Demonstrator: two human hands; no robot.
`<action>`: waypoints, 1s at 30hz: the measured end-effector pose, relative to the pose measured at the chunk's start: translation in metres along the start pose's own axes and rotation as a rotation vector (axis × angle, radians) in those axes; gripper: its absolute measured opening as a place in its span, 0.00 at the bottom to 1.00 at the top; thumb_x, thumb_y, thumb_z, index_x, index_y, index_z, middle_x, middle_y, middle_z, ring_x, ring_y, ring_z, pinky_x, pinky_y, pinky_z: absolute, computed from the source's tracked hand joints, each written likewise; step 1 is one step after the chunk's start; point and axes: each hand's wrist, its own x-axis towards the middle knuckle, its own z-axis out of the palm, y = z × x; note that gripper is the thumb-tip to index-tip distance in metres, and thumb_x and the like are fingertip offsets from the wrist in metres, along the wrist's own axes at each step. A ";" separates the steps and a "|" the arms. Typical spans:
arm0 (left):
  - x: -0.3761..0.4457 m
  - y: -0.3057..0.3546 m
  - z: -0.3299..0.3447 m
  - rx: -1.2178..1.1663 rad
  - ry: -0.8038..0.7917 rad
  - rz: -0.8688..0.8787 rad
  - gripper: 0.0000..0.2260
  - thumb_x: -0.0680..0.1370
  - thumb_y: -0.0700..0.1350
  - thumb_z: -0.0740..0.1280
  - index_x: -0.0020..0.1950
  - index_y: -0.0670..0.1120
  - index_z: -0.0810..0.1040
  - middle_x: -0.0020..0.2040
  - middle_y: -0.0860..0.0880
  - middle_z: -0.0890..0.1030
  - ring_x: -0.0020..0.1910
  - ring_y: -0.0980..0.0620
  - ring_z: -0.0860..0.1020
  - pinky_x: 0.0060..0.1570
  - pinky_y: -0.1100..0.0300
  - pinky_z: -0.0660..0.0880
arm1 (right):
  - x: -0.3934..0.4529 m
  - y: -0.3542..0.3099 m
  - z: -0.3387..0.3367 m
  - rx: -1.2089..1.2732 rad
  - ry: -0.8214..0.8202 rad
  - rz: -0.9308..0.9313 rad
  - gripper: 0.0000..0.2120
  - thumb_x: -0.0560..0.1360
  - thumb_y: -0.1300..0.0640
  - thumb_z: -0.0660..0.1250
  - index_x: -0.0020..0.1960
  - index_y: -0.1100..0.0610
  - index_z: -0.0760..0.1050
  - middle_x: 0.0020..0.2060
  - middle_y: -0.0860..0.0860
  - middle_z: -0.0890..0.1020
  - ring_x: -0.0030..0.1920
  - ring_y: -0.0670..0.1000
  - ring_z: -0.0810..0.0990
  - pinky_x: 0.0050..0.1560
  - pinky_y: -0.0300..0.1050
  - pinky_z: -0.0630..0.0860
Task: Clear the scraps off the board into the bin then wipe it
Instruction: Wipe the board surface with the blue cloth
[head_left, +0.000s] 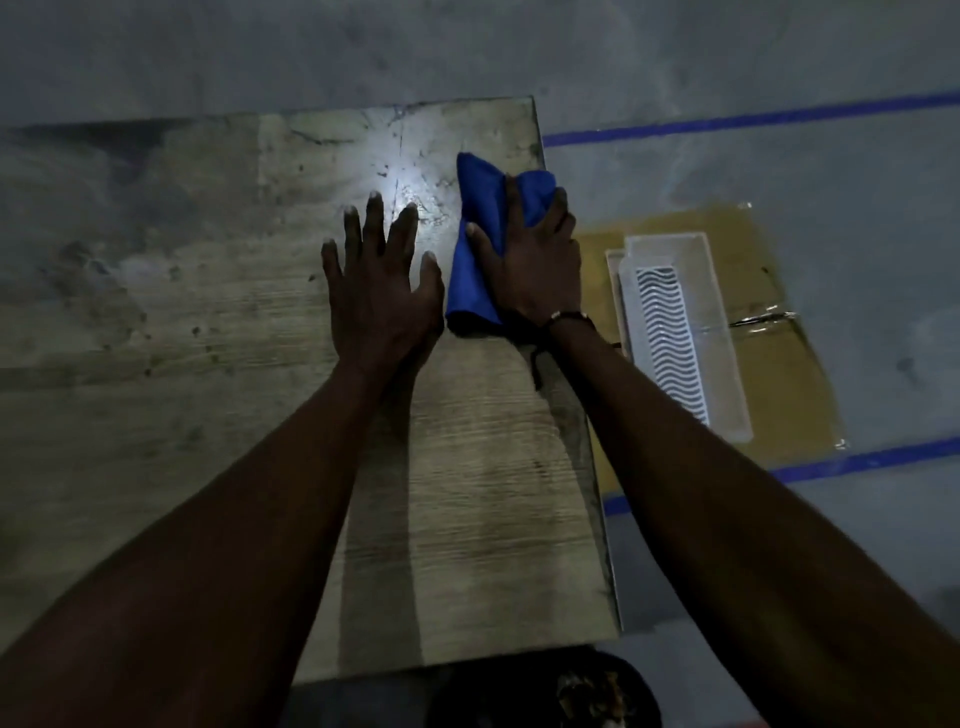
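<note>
Dim overhead view. Worn, stained wooden board (234, 338) fills left and centre. Left hand (379, 291) pressed flat on it, fingers spread. Right hand (535, 265) grips bunched blue cloth (475, 249) near board's right edge. White slotted plastic bin (680, 332) on floor just beyond. Risk: cloth sweeping grit past bin onto floor; stains smearing.

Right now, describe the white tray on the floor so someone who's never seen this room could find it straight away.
Start at the wooden board and look past its right edge, beyond the right hand gripping the blue cloth. A flattened brown cardboard sheet lies on the grey floor there, and the white tray sits on it. It is the only white thing, long and narrow with wavy slots.
</note>
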 end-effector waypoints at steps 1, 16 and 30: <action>0.000 0.001 -0.002 -0.003 0.003 -0.004 0.28 0.84 0.60 0.52 0.84 0.57 0.55 0.86 0.51 0.51 0.85 0.48 0.47 0.82 0.41 0.46 | -0.019 0.002 -0.002 -0.004 0.010 -0.005 0.38 0.82 0.31 0.54 0.85 0.50 0.53 0.80 0.69 0.56 0.76 0.67 0.63 0.67 0.63 0.73; 0.004 0.007 -0.012 -0.036 -0.023 -0.003 0.28 0.83 0.59 0.56 0.83 0.56 0.60 0.85 0.50 0.55 0.84 0.46 0.51 0.80 0.39 0.51 | -0.051 0.005 -0.009 0.034 0.009 0.046 0.38 0.82 0.32 0.56 0.85 0.50 0.53 0.79 0.68 0.58 0.76 0.67 0.64 0.68 0.63 0.72; 0.026 -0.005 0.000 -0.021 -0.068 0.013 0.31 0.82 0.60 0.54 0.85 0.58 0.52 0.86 0.51 0.47 0.85 0.47 0.44 0.81 0.39 0.42 | 0.045 -0.002 0.008 0.032 0.042 0.009 0.38 0.82 0.32 0.56 0.84 0.51 0.55 0.77 0.69 0.61 0.73 0.68 0.67 0.60 0.63 0.76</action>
